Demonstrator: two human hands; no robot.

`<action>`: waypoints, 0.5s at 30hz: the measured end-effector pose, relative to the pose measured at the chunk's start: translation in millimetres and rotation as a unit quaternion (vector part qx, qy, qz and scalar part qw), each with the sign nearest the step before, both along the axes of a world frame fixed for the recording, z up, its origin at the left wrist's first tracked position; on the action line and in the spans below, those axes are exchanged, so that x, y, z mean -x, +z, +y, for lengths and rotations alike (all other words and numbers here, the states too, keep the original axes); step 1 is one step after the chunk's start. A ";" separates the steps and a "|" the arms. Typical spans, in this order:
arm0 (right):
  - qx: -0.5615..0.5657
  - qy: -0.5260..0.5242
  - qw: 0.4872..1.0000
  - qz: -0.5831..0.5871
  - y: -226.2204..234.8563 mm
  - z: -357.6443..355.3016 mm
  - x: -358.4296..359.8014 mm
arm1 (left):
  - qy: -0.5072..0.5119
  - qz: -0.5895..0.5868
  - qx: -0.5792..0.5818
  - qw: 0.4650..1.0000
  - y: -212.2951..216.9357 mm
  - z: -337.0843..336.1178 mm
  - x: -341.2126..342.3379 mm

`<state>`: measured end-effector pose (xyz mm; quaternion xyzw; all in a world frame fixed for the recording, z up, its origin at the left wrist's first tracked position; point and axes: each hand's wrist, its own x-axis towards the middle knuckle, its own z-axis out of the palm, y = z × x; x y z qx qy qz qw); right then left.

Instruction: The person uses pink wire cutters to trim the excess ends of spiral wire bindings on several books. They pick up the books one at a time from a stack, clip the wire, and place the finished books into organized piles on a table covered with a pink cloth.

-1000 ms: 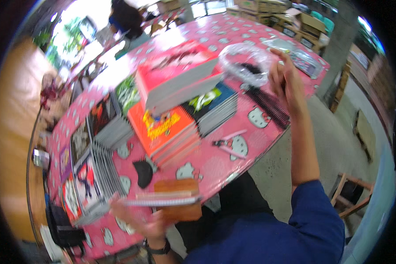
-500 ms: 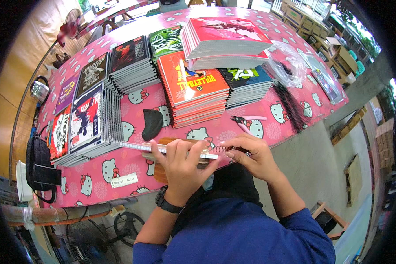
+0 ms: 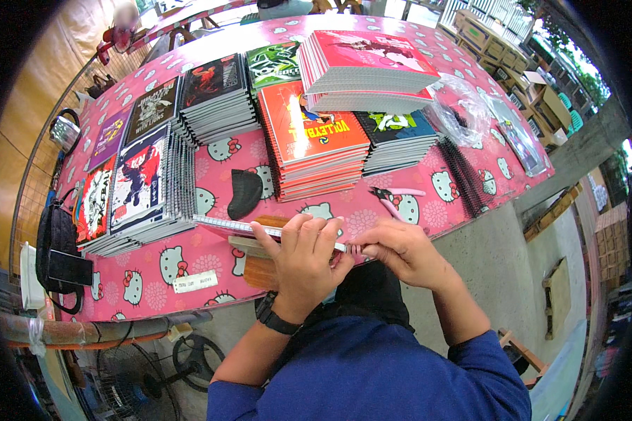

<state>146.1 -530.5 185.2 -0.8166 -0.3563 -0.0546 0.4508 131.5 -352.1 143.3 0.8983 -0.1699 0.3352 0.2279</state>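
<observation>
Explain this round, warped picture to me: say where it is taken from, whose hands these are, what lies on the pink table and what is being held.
The camera sits on a person's head and looks down, and its wide lens bends the edges. The hands are that person's own. The left hand presses on a thin spiral notebook lying on a wooden block; the right hand pinches its end, by the binding. On the pink patterned table stand stacks of notebooks, pink-handled pliers, loose black binding coils and a clear plastic bag. A black bag hangs at the left.
</observation>
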 end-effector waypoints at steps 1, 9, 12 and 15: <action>0.041 0.007 0.995 0.092 1.9 -0.7 0.7 | 0.001 0.002 -0.004 1.000 0.5 1.3 0.4; 0.147 0.055 0.954 0.257 33.2 4.9 -18.7 | -0.142 0.019 0.008 0.990 6.7 26.2 3.5; 0.097 0.089 0.989 -0.062 36.4 36.9 -72.0 | -0.130 0.007 0.011 0.991 3.0 22.3 0.5; 0.158 0.128 0.975 -0.095 23.5 124.6 -117.3 | -0.172 0.018 0.006 0.985 5.3 22.4 -0.7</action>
